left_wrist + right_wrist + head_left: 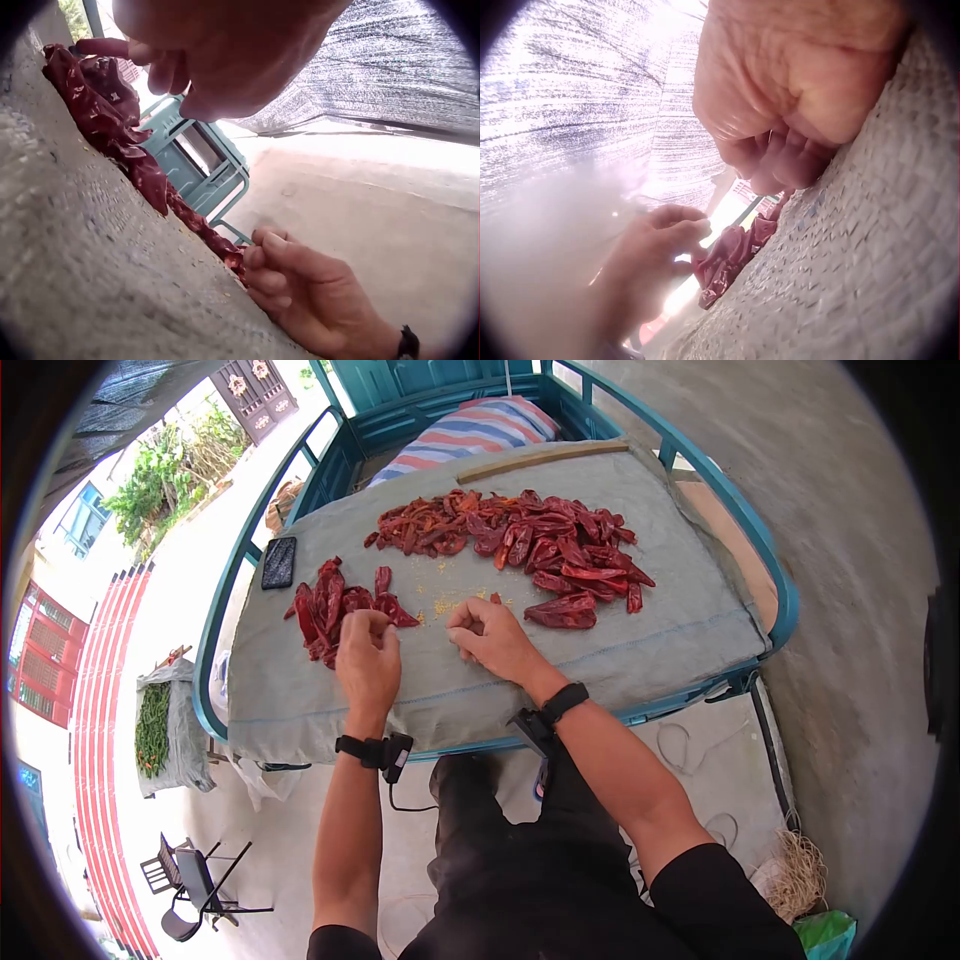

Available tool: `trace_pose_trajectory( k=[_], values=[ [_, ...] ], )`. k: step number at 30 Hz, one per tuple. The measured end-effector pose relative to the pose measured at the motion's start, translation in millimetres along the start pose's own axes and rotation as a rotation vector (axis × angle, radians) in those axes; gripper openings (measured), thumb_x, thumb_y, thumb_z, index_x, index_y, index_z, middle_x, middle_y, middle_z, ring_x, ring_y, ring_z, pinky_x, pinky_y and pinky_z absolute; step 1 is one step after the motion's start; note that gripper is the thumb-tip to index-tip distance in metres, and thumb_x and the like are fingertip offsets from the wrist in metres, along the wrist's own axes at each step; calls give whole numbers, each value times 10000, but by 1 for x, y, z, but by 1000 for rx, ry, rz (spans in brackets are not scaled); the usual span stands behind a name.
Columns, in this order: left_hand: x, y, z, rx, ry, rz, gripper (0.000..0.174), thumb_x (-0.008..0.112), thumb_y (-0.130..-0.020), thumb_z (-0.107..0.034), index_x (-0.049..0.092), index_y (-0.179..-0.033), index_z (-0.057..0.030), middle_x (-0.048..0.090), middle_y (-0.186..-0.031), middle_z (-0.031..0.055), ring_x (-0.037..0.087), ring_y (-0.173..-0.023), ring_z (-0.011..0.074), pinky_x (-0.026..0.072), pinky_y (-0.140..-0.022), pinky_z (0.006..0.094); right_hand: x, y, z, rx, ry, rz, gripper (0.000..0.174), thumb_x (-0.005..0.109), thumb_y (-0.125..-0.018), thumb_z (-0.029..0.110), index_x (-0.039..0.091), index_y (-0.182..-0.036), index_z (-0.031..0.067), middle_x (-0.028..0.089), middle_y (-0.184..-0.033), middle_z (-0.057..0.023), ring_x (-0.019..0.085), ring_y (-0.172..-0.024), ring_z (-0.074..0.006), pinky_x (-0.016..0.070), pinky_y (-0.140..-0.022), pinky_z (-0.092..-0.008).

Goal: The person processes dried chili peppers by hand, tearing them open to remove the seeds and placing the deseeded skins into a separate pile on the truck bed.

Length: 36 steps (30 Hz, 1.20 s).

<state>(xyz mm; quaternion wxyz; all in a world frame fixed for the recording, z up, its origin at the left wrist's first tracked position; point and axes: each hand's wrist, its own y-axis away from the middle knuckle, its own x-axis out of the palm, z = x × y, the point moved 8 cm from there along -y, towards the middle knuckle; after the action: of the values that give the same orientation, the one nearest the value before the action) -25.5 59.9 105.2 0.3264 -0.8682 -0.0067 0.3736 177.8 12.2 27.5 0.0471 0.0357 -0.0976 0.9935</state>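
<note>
A person bends bare-armed over dried red peppers, spread on a woven cloth [650, 650] laid across the back of a blue cart [400, 385]; the cloth presumably keeps pods and seeds off the bed. Taking the yellow seeds [445, 606] as the clock's centre and the far edge as twelve, the smaller heap [325, 605] lies at nine, the larger heap [550, 545] between one and two. Keeping them apart appears to leave both hands a working gap.

At eight o'clock, the left hand [368, 665] bends its fingers at the smaller heap, whose peppers fringe the fingertips from ten round to two. From where I stand, I cannot tell whether it pinches a pod or only touches one.

At four o'clock, the right hand [492, 642] curls its fingers in toward the thumb, low over the cloth; nothing shows in it, though something small could be hidden. A small red piece [495, 599] sits just past it, at its twelve; contact is unclear. The larger heap lies beyond, at one.

A dark phone [279, 563] rests toward ten, seemingly set aside from the work. A wooden strip [545, 463] at one perhaps weights the cloth.
</note>
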Motion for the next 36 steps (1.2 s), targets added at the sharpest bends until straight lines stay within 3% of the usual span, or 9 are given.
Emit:
trace_pose_trajectory(
  k=[5, 8, 10, 21, 24, 28, 29, 31, 36],
  values=[
    [53, 23, -22, -20, 244, 258, 129, 757, -909, -12, 690, -1017, -30, 695, -941, 132, 718, -802, 316, 552, -732, 438, -3, 1, -1, -12, 26, -12, 101, 732, -1047, 109, 678, -1091, 35, 675, -891, 21, 656, -730, -62, 499, -605, -237],
    [68, 33, -19, 4, 254, 205, 129, 761, -904, -17, 693, -1014, -25, 708, -942, 145, 716, -793, 330, 551, -720, 440, -1, -2, -1, -59, 50, 4, 89, 728, -1046, 90, 683, -1094, 31, 681, -913, 20, 641, -735, -61, 500, -623, -239],
    [68, 34, -8, -38, 274, 151, 122, 778, -921, -39, 703, -1015, -20, 724, -865, 106, 696, -717, 211, 550, -692, 378, 1, 1, 2, -18, 5, 4, 80, 719, -1037, 69, 683, -1082, 15, 693, -909, 5, 645, -732, -76, 520, -651, -256],
    [66, 35, -1, -105, 404, 142, 113, 781, -928, -42, 716, -1018, -26, 720, -824, 81, 683, -712, 183, 546, -690, 356, -8, 2, 29, 63, 80, -51, 121, 724, -1006, 77, 678, -1070, -15, 712, -917, -33, 680, -737, -100, 548, -668, -296],
    [67, 39, 0, -114, 399, 176, 106, 777, -933, -50, 718, -1019, -32, 715, -815, 82, 683, -715, 184, 549, -696, 354, -38, 5, 63, -48, 234, -80, 174, 757, -990, 70, 694, -1144, 19, 719, -931, -30, 699, -771, -125, 546, -668, -289],
    [66, 38, -2, -110, 327, 162, 105, 774, -938, -61, 718, -1023, -32, 713, -816, 86, 681, -718, 191, 551, -702, 357, -71, 26, 99, -272, 930, -167, 256, 792, -913, 83, 672, -1136, 43, 710, -989, -99, 726, -873, -300, 577, -758, -408],
    [61, 38, -6, -141, 378, 170, 115, 772, -919, -49, 703, -1010, -37, 723, -866, 134, 718, -769, 290, 563, -726, 406, -75, 30, 96, -289, 1102, -154, 279, 799, -892, 90, 662, -1131, 50, 696, -1033, -125, 721, -944, -360, 582, -801, -452],
    [63, 39, -3, -144, 397, 152, 122, 782, -937, -68, 717, -1032, -29, 728, -839, 93, 688, -721, 204, 553, -702, 362, -70, 37, 89, -276, 1283, -77, 295, 818, -877, 117, 646, -1106, 50, 649, -1139, -151, 674, -1088, -404, 580, -871, -516],
    [61, 38, -3, -148, 391, 157, 121, 782, -937, -60, 714, -1031, -30, 726, -852, 84, 679, -716, 194, 550, -694, 360, -65, 28, 54, -94, 1519, 20, 223, 722, -912, 83, 674, -1122, 23, 618, -1223, -182, 637, -1206, -400, 595, -941, -519]
  ],
)
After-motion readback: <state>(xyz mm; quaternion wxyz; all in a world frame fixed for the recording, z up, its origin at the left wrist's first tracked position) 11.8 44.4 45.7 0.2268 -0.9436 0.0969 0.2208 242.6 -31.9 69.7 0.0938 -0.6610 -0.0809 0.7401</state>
